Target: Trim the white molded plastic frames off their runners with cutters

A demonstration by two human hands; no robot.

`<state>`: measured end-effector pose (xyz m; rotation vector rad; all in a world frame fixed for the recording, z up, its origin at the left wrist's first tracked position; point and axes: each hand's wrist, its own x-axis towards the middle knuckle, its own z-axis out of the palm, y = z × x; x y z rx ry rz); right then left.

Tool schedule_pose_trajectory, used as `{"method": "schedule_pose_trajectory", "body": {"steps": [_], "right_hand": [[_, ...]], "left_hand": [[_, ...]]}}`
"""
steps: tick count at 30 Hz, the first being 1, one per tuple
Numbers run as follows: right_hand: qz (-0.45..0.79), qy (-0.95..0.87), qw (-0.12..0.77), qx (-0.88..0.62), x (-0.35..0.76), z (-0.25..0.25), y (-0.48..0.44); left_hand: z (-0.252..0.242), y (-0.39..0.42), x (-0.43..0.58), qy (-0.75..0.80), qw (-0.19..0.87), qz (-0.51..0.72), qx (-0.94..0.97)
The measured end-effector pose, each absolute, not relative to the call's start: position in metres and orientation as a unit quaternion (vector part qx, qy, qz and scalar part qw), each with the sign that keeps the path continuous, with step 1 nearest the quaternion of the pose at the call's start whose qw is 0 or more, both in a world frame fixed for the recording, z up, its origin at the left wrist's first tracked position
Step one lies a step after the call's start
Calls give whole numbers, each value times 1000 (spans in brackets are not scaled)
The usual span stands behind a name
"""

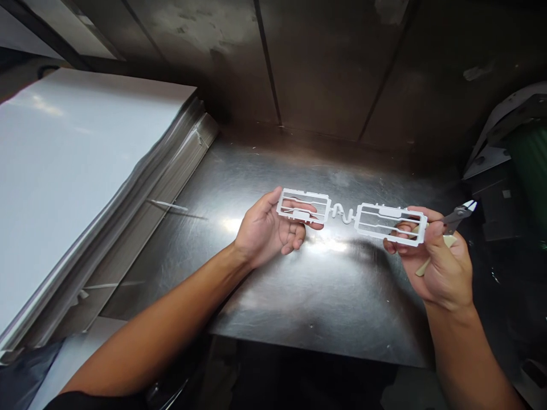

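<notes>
Held level above a metal table is a white plastic molding (380, 232): two slotted rectangular frames joined by a wavy runner (343, 214). My left hand (273, 228) grips the left frame (303, 196) at its outer end, thumb on the near face and fingers behind. At the other end, my right hand (447, 262) pinches the right frame's outer edge. The same hand also carries side cutters (459, 215) with pale handles, tucked in the palm, their jaws pointing up and to the right. The fingers partly hide the handles.
A tall stack of white sheets (98, 131) lies on the left, with thin strips sticking out of its side. The scratched metal table (307, 302) meets a dark panelled wall (316, 68) behind. A green roller-like part (530, 165) with a pale bracket stands at the right.
</notes>
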<state>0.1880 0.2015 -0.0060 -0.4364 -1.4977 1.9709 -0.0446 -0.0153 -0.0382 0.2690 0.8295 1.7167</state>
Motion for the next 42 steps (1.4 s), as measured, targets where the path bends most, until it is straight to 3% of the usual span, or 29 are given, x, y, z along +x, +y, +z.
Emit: {"method": "schedule_pose_trajectory", "body": {"steps": [10, 21, 42], "right_hand": [[740, -564, 309, -196, 184, -2, 199], [655, -592, 319, -343, 183, -17, 223], [689, -576, 271, -347, 181, -10, 219]], "left_hand": [[-34, -16, -45, 351, 565, 736, 125], [-41, -17, -39, 304, 610, 695, 229], [-33, -22, -44, 268, 642, 697, 174]]}}
